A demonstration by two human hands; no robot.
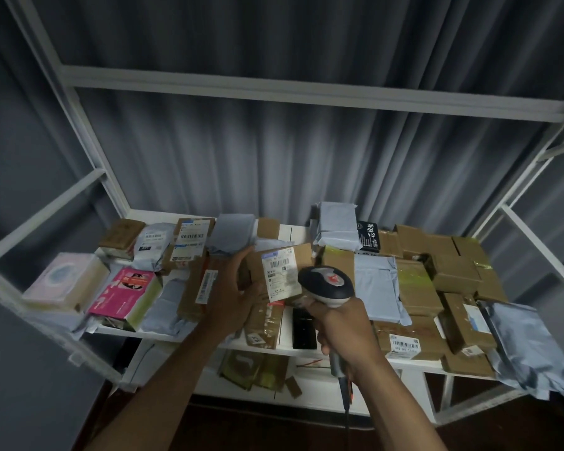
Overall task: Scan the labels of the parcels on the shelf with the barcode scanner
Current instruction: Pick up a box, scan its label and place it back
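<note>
My left hand (233, 294) grips a small cardboard parcel (302, 255) above the middle of the white shelf (298, 236), tilted so its white barcode label (280, 271) faces me. My right hand (345, 333) holds the grey and black barcode scanner (328, 281) by its handle. The scanner's head sits just right of the label, almost touching the parcel. Its cable hangs down below my wrist.
Several parcels cover the shelf: grey mailer bags (376, 281), brown boxes (437, 255) at the right, a pink box (124, 291) and a pale box (66, 278) at the left. A black item (303, 328) lies under the scanner. A lower shelf (310, 382) holds more packages. Grey curtain behind.
</note>
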